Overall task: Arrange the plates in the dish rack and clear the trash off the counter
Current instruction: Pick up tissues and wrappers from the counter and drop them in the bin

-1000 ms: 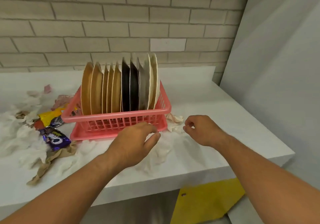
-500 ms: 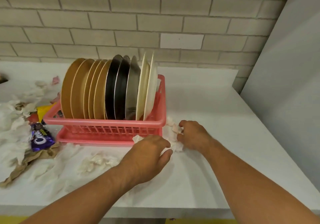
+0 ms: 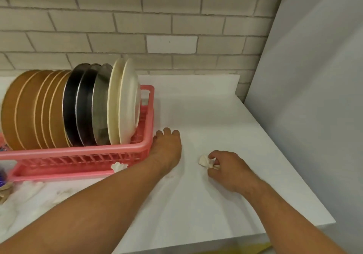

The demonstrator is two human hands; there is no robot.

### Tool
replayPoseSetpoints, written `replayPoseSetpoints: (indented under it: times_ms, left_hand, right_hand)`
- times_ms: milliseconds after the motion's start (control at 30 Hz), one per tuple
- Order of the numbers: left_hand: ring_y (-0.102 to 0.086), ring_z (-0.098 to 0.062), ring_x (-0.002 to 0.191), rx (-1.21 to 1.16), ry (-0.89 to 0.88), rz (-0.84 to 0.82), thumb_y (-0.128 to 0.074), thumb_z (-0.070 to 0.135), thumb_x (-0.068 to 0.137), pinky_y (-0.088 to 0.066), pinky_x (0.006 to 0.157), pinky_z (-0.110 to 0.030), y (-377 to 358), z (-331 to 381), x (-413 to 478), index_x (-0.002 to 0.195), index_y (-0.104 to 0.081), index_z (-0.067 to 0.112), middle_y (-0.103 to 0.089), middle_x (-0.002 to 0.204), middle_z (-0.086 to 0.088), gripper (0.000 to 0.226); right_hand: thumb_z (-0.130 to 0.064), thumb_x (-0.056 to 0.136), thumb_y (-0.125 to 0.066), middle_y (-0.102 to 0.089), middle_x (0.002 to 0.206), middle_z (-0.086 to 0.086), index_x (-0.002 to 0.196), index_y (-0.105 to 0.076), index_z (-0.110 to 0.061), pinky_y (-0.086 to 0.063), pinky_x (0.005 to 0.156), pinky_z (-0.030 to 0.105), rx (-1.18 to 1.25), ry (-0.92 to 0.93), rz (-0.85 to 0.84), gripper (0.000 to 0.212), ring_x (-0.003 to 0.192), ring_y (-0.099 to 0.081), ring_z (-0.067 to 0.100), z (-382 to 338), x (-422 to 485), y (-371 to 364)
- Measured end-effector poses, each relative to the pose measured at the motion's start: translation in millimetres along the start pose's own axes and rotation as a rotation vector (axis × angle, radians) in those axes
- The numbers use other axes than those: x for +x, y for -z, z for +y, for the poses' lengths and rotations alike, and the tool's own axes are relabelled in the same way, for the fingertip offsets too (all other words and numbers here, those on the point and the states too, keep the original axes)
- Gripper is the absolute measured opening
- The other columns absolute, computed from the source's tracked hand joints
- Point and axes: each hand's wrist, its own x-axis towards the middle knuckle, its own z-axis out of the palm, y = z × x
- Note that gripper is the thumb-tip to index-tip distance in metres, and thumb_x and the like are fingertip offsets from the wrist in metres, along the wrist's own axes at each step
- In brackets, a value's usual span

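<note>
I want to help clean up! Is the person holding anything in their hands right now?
Yes. The right hand pinches a crumpled white tissue by its edge. The left hand lies flat and holds nothing.

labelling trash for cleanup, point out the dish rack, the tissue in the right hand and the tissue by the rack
dish rack (image 3: 78, 151): head view, front rim
held tissue (image 3: 204, 161): head view, crumpled end showing
loose tissue (image 3: 118, 167): head view, its middle

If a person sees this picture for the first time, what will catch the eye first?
Probably the pink dish rack at the left, packed with upright plates in brown, black, grey and cream. Next, the right hand pinching a crumpled white tissue on the white counter, with the left hand flat beside the rack.
</note>
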Motion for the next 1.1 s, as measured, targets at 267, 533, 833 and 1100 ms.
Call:
replayPoseSetpoints:
  times_ms: [267,533,833,1100]
  left_hand:
    - [-0.059,-0.025,0.095,0.269,-0.032,-0.129,-0.053,0.011,0.083,-0.037,0.07,-0.03,-2.3,-8.8,12.8,0.111,-0.048,0.013,-0.059,0.104,-0.005,0.028]
    - [-0.062,-0.022,0.102,-0.095,-0.169,0.01,-0.054,-0.006,0.08,-0.052,0.081,-0.03,-4.4,-15.9,4.0,0.131,-0.048,0.019,-0.061,0.117,-0.003,0.057]
    - [-0.058,-0.028,0.097,0.049,-0.175,-0.036,-0.046,0.01,0.093,-0.045,0.069,-0.035,-10.0,-22.8,-21.9,0.111,-0.057,0.01,-0.056,0.11,-0.008,0.021]
    - [-0.062,-0.026,0.1,-0.271,-0.073,-0.061,-0.055,0.011,0.089,-0.053,0.082,-0.035,-9.5,-28.4,-20.8,0.115,-0.059,0.014,-0.062,0.115,-0.007,0.026]
  right_hand:
    - [-0.041,0.086,-0.056,-0.049,0.132,-0.002,0.147,-0.03,-0.027,-0.038,0.09,0.025,0.034,-0.024,0.04,0.068,0.12,-0.048,0.019,7.4,-1.8,-5.2]
    - [-0.047,0.089,-0.043,-0.04,0.111,0.0,0.114,-0.048,-0.022,-0.041,0.078,0.032,-0.231,-0.088,-0.019,0.036,0.1,-0.045,0.021,-1.0,5.4,-15.6]
    - [-0.031,0.097,-0.037,-0.054,0.111,0.001,0.115,-0.043,-0.018,-0.041,0.077,0.032,-0.2,-0.062,0.113,0.023,0.099,-0.05,0.022,-11.8,3.1,-27.7]
    - [-0.035,0.094,-0.038,-0.056,0.096,-0.004,0.098,-0.04,-0.023,-0.045,0.074,0.031,-0.156,-0.016,0.05,0.012,0.088,-0.055,0.02,-18.7,-7.1,-31.4]
